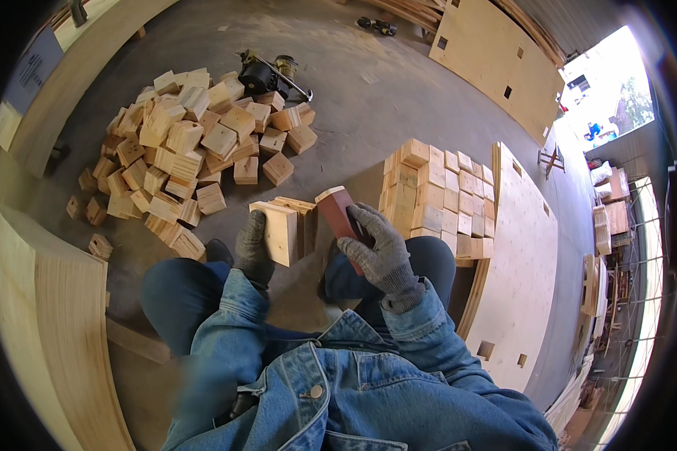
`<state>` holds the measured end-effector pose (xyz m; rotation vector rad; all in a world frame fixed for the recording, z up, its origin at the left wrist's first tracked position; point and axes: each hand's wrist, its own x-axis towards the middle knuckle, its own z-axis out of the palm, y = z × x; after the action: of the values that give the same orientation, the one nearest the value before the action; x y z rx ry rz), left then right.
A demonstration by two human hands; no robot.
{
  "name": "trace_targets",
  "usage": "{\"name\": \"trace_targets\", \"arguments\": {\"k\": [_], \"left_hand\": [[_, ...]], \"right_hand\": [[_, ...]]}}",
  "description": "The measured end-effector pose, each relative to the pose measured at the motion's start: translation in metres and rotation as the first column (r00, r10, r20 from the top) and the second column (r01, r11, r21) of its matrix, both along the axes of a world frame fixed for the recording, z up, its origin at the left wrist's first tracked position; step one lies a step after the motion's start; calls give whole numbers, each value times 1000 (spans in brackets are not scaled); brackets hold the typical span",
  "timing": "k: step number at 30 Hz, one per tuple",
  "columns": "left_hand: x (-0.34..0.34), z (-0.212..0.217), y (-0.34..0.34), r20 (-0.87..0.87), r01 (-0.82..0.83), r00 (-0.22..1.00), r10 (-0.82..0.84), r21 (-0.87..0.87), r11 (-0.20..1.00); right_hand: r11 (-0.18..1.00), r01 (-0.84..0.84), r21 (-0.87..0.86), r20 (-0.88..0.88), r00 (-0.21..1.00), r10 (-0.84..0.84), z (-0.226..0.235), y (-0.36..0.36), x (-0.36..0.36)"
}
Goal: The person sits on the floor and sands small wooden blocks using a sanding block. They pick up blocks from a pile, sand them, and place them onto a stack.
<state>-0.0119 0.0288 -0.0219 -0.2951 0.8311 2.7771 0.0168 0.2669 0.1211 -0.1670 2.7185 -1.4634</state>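
Observation:
My left hand (253, 248), in a grey knit glove, grips a pale square wooden block (280, 231) held upright in front of my knees. My right hand (377, 246), also gloved, holds a reddish-brown sanding block (337, 210) beside the wooden block's right face. Whether the two blocks touch is hard to tell. Both forearms are in denim sleeves. I sit low over a concrete floor.
A loose heap of wooden blocks (180, 150) lies on the floor at the left. Neatly stacked blocks (436, 192) sit on a plywood sheet (515, 263) at the right. A dark power tool (267, 75) lies beyond the heap. Plywood panels (496, 52) lean around.

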Motion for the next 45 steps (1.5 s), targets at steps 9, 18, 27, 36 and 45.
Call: {"name": "trace_targets", "arguments": {"k": [9,18,27,36,45], "left_hand": [[8,21,-16,-82,-10,997,-11,-250,968],[11,56,-20,-155,115,964,-216,-491,864],[9,50,-14,-227,87,941,-250,-551,830],[8,46,-15,-177,109,956,-235,-526,843],[7,34,-22,-104,222,968,-229,-73,972]], "right_hand": [[976,-137,168,-73,986,151,21,-3,11],[891,-246,383,-79,952,297,38,-11,-6],[993,-89,80,-235,966,105,10,-23,-46],[965,-34,-258,229,969,95,-13,15,-19],[320,441,-839,528,802,280,-41,0,0]]}}
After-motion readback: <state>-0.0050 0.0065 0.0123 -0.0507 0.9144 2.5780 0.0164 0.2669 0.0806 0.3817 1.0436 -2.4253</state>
